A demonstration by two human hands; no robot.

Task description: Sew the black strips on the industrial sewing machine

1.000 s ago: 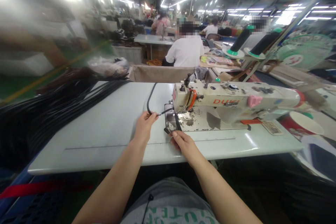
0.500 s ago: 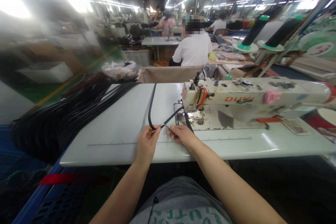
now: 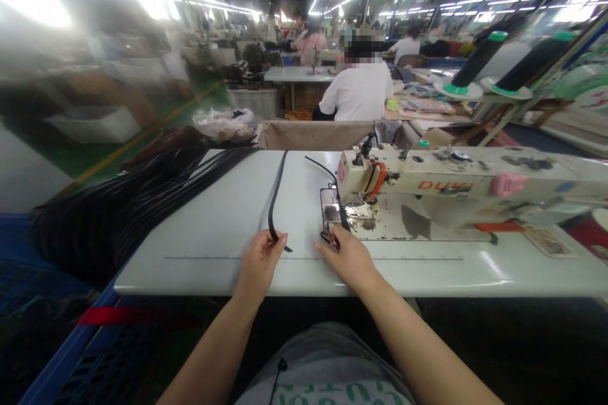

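My left hand pinches a narrow black strip close to its free end, which sticks out past the fingertips. The rest of the strip curves back across the white table to its far edge. At the front of the sewing machine, my right hand is closed around thread snips, mostly hidden by the fingers. A separate black strip end bends out to the left from beside the machine's needle area. The metal slide plate lies just beyond my right fingers.
A thick bundle of black strips hangs over the table's left side, above a blue crate. Thread cones stand behind the machine. A fabric-lined bin sits beyond the table, with a person in white farther off.
The strip between my hands has been cut through. My right hand has moved right with the snips, my left slightly left, and the machine-side end has swung away toward the back.
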